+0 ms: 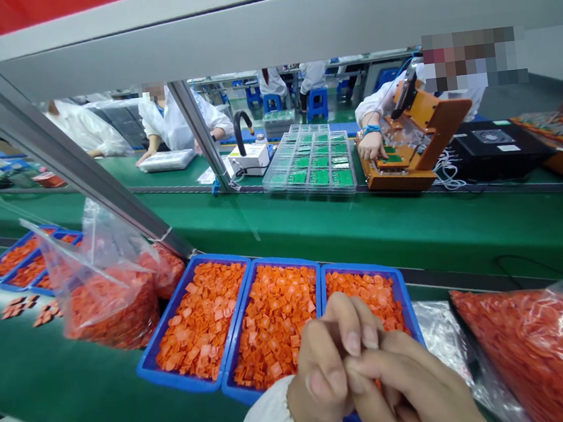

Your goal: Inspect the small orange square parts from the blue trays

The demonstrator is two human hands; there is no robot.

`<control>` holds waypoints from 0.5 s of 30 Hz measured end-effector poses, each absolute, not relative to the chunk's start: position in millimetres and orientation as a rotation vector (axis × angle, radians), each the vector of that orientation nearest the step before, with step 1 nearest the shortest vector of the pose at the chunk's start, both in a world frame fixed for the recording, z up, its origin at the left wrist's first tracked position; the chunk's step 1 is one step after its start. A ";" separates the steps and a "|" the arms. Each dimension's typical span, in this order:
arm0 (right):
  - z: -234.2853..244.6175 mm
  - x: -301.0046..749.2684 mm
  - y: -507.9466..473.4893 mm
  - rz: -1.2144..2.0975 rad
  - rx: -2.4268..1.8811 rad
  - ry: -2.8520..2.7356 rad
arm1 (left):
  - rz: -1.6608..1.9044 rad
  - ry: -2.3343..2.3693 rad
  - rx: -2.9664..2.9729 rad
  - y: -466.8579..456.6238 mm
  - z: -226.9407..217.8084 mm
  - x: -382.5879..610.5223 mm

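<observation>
My left hand (327, 360), in a white cuff, is closed with its fingers curled. My right hand (410, 385) is closed in a pinch, its fingertips touching those of the left. Whatever lies between the fingertips is hidden; a speck of orange shows there, which could belong to the tray behind. Both hands are over the front of the right blue tray (411, 305), which holds small orange plastic pieces (365, 293). Beside it stand the middle blue tray (240, 391) and the left blue tray (178, 381), both filled with similar orange pieces.
Clear bags of orange pieces stand left (111, 309) and right (542, 345). Further left are more blue trays (7, 283) and small stacks of pieces (45, 313). Across the green bench, a co-worker's hand (371, 146) is at an orange fixture (403, 175), near clear trays of green boards (311, 164).
</observation>
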State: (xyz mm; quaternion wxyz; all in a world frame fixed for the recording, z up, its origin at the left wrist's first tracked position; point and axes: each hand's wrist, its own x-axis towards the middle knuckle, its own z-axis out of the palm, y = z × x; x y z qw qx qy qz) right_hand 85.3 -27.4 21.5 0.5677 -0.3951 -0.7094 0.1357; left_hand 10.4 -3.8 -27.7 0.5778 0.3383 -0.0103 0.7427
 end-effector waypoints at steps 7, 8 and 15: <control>25.6 84.7 -25.7 0.374 -0.912 -1.709 | 1.681 -0.267 0.386 -9.5 -19.0 24.7; 25.3 85.1 -25.2 0.382 -0.905 -1.723 | 1.695 -0.232 0.383 -10.1 -18.6 24.9; 21.7 88.3 -24.8 0.389 -0.883 -1.746 | 1.685 -0.258 0.359 -10.0 -19.0 25.4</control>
